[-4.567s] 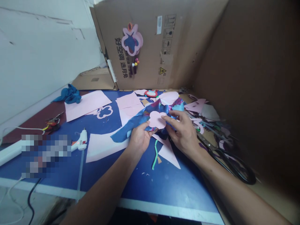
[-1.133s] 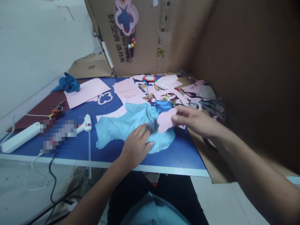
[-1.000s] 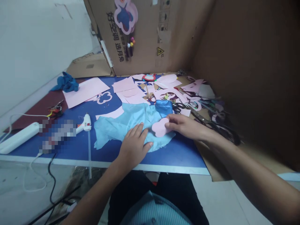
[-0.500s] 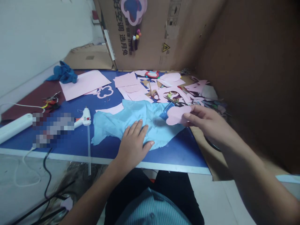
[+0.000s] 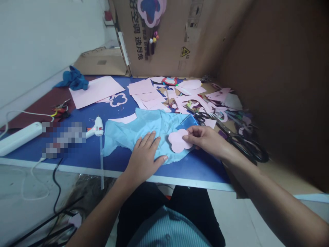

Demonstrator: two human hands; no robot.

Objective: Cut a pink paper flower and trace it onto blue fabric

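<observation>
My left hand (image 5: 145, 154) lies flat with fingers spread on a light blue cloth (image 5: 120, 133) near the front of the table. Between thumb and fingers, my right hand (image 5: 205, 139) pinches the right edge of a pink paper flower cutout (image 5: 178, 141). The cutout is over the right part of the cloth; whether it touches the fabric I cannot tell. Just behind it, a darker shiny blue piece (image 5: 189, 121) lies at the cloth's right side. A white sheet's edge (image 5: 123, 119) shows from under the cloth.
A white glue gun (image 5: 97, 127) with a clear stick stands left of the cloth. Large black-handled scissors (image 5: 253, 147) lie on the right. Pink paper sheets (image 5: 96, 91) and scraps cover the back. Cardboard walls (image 5: 169, 41) rise behind and to the right.
My right hand has moved left and toward me with the pink flower cutout, now seen more face-on over the cloth. The large scissors have come into view. My left hand stays on the cloth.
</observation>
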